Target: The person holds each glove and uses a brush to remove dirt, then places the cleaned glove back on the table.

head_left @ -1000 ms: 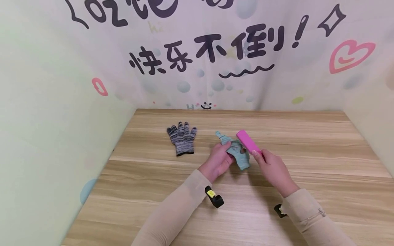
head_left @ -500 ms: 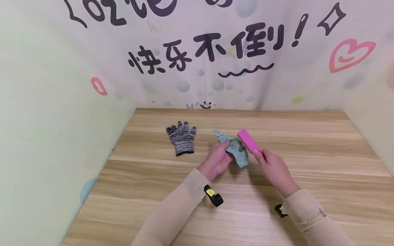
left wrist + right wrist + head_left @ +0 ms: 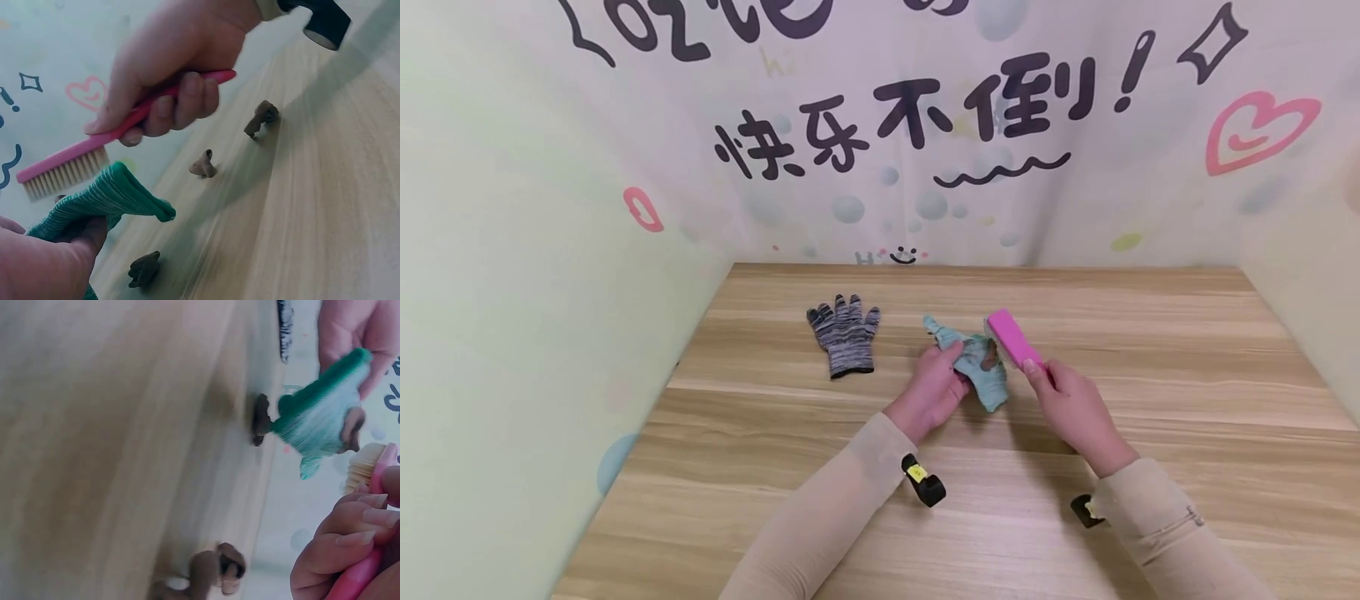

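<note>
My left hand (image 3: pixel 934 387) pinches a light green knit glove (image 3: pixel 992 385), thumb on top, and holds it up over the table. A curled brown scrap (image 3: pixel 352 428) clings to the glove's side in the right wrist view. My right hand (image 3: pixel 1075 407) grips a pink brush (image 3: pixel 1011 337) by its handle, fingers curled round it. In the left wrist view, the brush's pale bristles (image 3: pixel 65 176) face down just above the glove; whether they touch it I cannot tell. Part of the glove is hidden behind my left hand.
A grey-black striped glove (image 3: pixel 850 340) lies flat on the wooden table (image 3: pixel 775 458), left of my hands. In the left wrist view, several brown curled scraps lie on the tabletop, one scrap (image 3: pixel 203 164) near the middle. A printed white curtain (image 3: pixel 880 208) stands behind.
The brush has shifted slightly up and right, away from the glove's middle, and more of the brown scrap shows. My left hand with the glove has hardly moved.
</note>
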A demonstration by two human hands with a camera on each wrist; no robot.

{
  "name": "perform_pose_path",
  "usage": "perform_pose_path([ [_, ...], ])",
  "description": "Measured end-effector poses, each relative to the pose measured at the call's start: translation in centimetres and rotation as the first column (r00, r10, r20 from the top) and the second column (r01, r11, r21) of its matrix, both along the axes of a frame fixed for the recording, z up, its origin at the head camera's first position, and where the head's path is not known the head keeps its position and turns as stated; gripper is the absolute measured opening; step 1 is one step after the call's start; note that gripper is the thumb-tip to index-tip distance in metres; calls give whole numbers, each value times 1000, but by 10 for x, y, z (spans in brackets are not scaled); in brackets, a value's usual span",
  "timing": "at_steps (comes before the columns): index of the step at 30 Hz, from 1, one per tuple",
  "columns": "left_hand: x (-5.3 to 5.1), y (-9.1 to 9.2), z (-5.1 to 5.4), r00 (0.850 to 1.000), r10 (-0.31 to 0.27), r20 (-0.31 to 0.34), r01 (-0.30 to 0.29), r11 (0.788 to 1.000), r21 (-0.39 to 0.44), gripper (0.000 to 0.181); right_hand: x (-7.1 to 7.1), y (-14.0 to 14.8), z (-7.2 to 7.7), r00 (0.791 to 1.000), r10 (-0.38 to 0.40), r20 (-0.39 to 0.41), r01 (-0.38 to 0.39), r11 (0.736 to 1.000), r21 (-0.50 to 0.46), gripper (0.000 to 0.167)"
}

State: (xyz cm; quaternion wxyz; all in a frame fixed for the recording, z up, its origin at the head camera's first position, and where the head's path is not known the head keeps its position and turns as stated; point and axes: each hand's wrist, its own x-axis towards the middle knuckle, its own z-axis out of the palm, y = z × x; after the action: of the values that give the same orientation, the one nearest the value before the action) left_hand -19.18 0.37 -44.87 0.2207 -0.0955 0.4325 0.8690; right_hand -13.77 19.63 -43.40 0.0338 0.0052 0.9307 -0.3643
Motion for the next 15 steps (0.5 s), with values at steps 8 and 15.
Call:
perform_pose_path([
  [8,4,3,-2,999,-29,-40,29,999,-16,34,-3,-9,10,1000,7,-23,-8,999,-44,65],
  [15,6,7,-1,998,-45,-47,44,999,-28,32,-4,-24,11,998,24,-55,-27,998,-60,61],
])
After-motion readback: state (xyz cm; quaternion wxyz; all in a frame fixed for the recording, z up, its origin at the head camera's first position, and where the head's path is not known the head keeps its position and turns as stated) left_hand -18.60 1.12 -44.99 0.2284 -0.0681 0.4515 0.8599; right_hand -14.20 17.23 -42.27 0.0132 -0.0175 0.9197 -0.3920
